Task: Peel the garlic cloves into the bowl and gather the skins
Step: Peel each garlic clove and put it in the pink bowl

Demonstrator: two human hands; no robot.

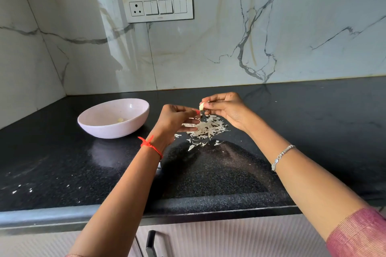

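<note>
Both raised: right hand (225, 108) pinches garlic clove (201, 106), left hand (177, 119) just beside.

The black speckled stone countertop (62, 162) is polished and reflective. Across the top of the frame the white, grey-veined wall tiles (208, 48) are glossy. Centre left, the pale pink bowl (108, 129) is smooth, faintly shiny. At centre the garlic skins (205, 128) are dry and papery.
</note>
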